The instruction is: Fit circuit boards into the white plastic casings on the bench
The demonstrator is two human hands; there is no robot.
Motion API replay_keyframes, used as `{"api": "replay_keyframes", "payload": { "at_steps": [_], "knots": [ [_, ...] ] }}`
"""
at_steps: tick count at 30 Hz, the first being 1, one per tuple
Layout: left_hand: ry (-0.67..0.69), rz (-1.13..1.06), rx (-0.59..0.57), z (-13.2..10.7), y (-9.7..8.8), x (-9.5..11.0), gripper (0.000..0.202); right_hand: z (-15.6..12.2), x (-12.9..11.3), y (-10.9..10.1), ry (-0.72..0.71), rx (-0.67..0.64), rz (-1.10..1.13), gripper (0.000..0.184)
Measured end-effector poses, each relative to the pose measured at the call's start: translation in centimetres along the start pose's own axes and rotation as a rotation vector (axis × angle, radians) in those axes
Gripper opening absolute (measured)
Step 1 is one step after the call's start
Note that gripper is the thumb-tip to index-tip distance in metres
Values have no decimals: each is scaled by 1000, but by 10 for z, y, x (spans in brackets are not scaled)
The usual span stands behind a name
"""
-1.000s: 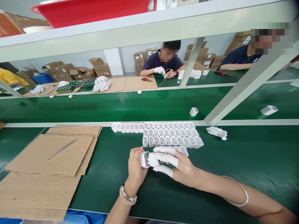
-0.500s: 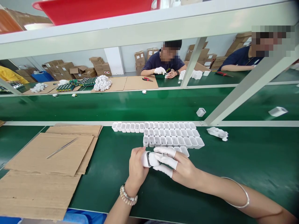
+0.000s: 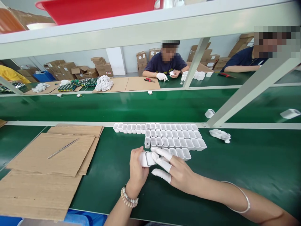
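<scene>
My left hand [image 3: 137, 168] is closed round a white plastic housing [image 3: 143, 158] and holds it sideways above the bench, its mouth facing right. A second white plastic piece [image 3: 150, 158] sits at that mouth, with a thin dark line between the two. My right hand [image 3: 175, 171], with white finger cots on its fingers, is closed on this piece from the right; one lower finger stands off it, and the thumb is hidden. Just beyond my hands stand rows of open white housings [image 3: 176, 143], some with small dark marks inside. My right fingers partly cover the nearest row.
Cardboard sheets [image 3: 51, 153] with metal tweezers [image 3: 63, 148] lie on the left. A crumpled white cloth [image 3: 220, 135] is at right. Behind a slanted frame post [image 3: 231, 91], a green conveyor belt [image 3: 131, 108] carries white parts. Co-workers sit across; one wears a white glove [image 3: 161, 77].
The white piece has gone deeper into the housing, and the dark gap has narrowed. My right hand has shifted slightly left. Parts on the belt have moved right. The co-worker's hands have parted.
</scene>
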State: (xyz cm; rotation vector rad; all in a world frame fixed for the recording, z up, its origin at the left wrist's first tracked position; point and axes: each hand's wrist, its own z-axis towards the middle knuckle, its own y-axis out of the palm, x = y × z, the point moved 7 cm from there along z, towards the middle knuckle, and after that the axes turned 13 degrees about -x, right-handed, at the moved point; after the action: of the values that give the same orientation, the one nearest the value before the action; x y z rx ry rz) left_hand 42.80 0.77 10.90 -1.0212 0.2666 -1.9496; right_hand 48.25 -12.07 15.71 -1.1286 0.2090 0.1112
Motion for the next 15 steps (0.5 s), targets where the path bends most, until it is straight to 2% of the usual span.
{"api": "replay_keyframes", "payload": {
  "at_steps": [3, 9, 15],
  "knots": [
    [23, -53, -56, -2, 7, 1, 56, 2, -1, 8, -16, -56, 3, 44],
    [5, -163, -8, -3, 8, -2, 62, 8, -2, 11, -4, -109, 29, 39],
    [89, -176, -110, 0, 14, 10, 72, 0, 0, 4, -58, 62, 22, 37]
  ]
}}
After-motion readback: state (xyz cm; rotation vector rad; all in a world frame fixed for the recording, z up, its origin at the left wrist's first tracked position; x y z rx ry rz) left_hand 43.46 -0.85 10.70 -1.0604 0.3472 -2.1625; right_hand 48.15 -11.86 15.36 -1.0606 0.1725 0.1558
